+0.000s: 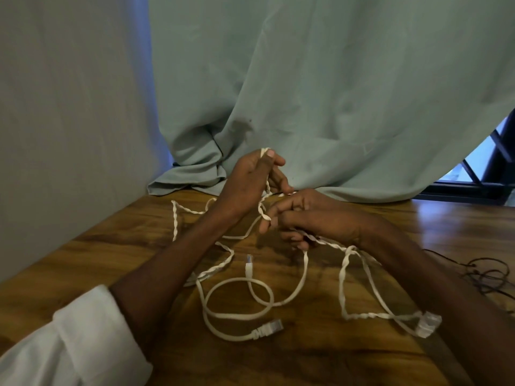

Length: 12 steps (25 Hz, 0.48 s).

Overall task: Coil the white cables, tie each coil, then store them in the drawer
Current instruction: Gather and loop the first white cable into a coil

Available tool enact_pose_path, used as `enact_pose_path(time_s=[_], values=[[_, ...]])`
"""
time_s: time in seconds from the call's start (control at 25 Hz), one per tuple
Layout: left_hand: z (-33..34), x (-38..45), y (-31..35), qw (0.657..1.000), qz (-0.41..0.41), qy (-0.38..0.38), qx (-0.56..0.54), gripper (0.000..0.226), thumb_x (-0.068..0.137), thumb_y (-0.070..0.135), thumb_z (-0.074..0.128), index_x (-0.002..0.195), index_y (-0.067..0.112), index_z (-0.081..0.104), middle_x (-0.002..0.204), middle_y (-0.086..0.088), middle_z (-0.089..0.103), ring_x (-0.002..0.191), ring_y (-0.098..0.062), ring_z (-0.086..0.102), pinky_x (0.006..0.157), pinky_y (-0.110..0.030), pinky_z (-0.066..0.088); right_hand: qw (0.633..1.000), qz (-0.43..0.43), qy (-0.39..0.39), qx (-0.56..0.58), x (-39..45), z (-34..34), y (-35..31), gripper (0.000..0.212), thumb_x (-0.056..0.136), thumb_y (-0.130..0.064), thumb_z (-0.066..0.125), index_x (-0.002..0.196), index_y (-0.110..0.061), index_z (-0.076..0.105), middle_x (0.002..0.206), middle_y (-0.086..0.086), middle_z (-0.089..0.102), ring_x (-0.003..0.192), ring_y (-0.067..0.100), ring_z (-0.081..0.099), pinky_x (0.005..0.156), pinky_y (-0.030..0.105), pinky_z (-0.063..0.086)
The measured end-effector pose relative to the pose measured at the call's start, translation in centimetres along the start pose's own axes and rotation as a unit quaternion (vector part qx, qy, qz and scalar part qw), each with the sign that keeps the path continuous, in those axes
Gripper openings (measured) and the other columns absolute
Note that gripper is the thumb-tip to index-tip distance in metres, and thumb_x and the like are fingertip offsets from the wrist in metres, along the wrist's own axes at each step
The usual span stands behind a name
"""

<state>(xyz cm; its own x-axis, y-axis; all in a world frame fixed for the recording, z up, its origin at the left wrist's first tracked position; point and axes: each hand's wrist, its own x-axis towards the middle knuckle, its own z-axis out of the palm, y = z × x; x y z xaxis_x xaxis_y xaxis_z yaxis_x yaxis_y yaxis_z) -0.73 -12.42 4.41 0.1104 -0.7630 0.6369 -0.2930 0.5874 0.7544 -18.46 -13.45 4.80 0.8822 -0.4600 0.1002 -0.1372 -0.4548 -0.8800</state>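
Head view, both hands over a wooden table [117, 246].

Left hand [248, 185]: raised above the table, near the far edge. Thumb and forefinger pinch a bend of the flat cable [175, 221] at the top of the hand; the strand runs down past the palm toward the right hand. Grip: grasping the flat cable.

Right hand [312, 215]: lower, just right of the left hand, knuckles up. Fingers curl round the same flat cable; one strand crosses the forefinger, another leaves under the hand toward the right. Grip: grasping the flat cable.

Flat cable: white, twisted along most of its length, uncoiled. Loose runs lie on the table on both sides of the hands: one zigzag left of the left forearm, another loop below the right wrist ending near a clear plug [429, 324] at the near right. Exact path between the hands is partly hidden by the fingers.

Round cable [239, 316]: white, thicker, lies on the table in front of the hands, in one loose loop, not tied. One plug [249, 264] points toward the hands, the other [271, 327] lies at the near side. Neither hand touches it.

Other: a thin black wire [490, 274] lies tangled at the right table edge. A pale green curtain [334, 93] hangs behind, its hem bunched on the far table edge. White sleeve [69, 344] rolled up on the left arm.
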Motion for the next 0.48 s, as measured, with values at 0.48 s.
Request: enact_pose_path(time_s=[0.48], values=[[-0.1,-0.3,1.1,0.955,-0.123,-0.192,-0.189,0.057,0.11,0.048,0.038,0.079,0.004,0.058,0.043,0.001,0.026,0.03,-0.012,0.023,0.037,-0.02,0.026,0.919,-0.166,0.354,-0.054,0.1,-1.6,-0.1,0.016,0.101,-0.018,0.066,0.091,-0.01,0.075,0.072,0.008,0.073,0.042,0.005,0.048,0.044,0.021,0.039]])
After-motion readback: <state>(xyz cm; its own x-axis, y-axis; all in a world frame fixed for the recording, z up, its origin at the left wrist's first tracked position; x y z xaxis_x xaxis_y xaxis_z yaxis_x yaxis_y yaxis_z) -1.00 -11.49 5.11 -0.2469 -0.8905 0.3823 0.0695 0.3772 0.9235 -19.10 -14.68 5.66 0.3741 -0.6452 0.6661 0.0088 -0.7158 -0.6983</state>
